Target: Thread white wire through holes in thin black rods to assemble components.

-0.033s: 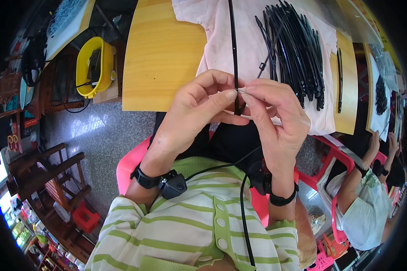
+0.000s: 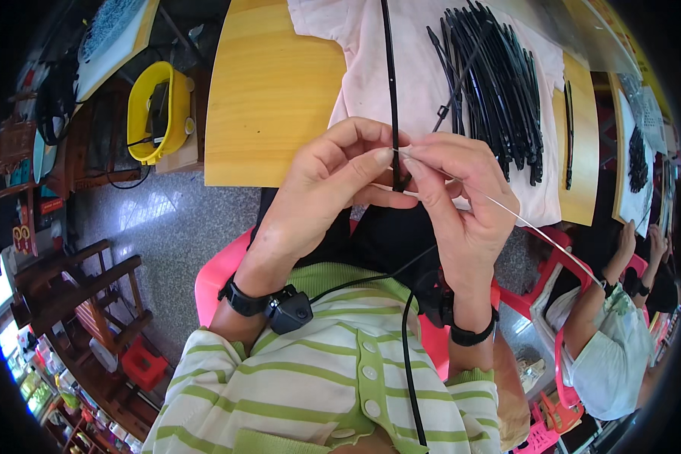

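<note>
A long thin black strip (image 2: pixel 391 68) stands upright through the fingers of my left hand (image 2: pixel 333 178), which is closed around its lower part. My right hand (image 2: pixel 461 178) pinches a thin white thread (image 2: pixel 541 233) close against the strip, thumb and forefinger together. From the right hand the thread runs down to the right. Both hands' fingertips almost meet, and what lies between them is partly hidden. Just beyond the right hand is another thin black strip with a small loop (image 2: pixel 442 111). A pile of similar black strips (image 2: pixel 499 91) lies beyond it.
A pale pink garment (image 2: pixel 363 83) is spread over the wooden table (image 2: pixel 272 98). A loose black strip (image 2: pixel 569 132) lies at its right side. A yellow tub (image 2: pixel 138 113) stands left of the table. At far right sits another person (image 2: pixel 613 356) near a second table.
The white thread now shows as a long line running right from my right hand; before, only a short bit was clear at the fingertips. The looped strip shifted slightly. My hands barely moved.
</note>
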{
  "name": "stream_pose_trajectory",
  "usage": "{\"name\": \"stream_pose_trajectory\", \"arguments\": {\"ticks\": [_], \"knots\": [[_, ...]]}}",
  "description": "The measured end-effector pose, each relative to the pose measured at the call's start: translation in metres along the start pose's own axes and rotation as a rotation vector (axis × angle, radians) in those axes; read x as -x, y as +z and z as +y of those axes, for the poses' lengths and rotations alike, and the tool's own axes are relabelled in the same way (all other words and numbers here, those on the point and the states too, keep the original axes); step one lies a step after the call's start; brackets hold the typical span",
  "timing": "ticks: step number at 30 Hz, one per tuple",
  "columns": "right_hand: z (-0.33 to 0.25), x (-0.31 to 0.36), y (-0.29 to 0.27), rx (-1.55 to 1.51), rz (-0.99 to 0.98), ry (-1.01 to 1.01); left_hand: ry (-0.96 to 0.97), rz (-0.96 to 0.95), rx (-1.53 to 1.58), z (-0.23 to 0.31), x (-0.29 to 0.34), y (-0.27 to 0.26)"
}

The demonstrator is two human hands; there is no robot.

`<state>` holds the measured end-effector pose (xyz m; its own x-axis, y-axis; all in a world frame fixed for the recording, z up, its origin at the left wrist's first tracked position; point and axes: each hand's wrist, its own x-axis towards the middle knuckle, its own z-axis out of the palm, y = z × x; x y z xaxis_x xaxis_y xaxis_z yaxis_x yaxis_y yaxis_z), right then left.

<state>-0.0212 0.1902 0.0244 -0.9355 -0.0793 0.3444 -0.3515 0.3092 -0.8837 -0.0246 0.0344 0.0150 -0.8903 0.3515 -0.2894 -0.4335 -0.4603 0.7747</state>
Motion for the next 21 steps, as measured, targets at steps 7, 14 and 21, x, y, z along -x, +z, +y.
{"name": "stream_pose_trajectory", "arguments": {"ticks": [7,14,21], "knots": [[0.002,0.009,0.005,-0.018,0.120,0.069,0.009,0.057,0.068,-0.001,-0.002,0.000],[0.009,0.015,0.008,-0.011,0.136,0.076,0.021,0.089,0.032,-0.002,0.001,0.001],[0.004,0.016,0.008,0.069,0.131,0.006,0.001,0.101,0.020,-0.001,0.001,-0.002]]}}
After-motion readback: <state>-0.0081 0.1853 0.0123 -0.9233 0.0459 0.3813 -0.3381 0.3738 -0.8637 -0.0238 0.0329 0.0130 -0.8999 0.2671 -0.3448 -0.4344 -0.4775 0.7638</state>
